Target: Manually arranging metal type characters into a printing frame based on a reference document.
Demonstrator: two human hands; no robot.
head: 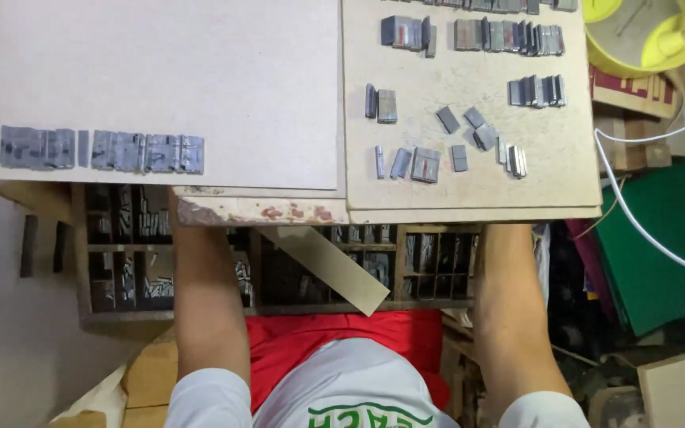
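yellow tub (596,49) far right | white cable (650,238) | green board (667,246)

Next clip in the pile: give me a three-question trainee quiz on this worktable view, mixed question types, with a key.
1. True or false: both hands are in plain view on top of the boards.
2. Multiple choice: the long row of grey metal blocks lies on A) the left board, B) the right board, C) the yellow tub.
3. Fill in: beneath the boards sits a wooden tray split into many small ____.

Key
1. False: the left forearm and right forearm run under the boards, which hide the hands.
2. A.
3. Compartments, some holding metal pieces.
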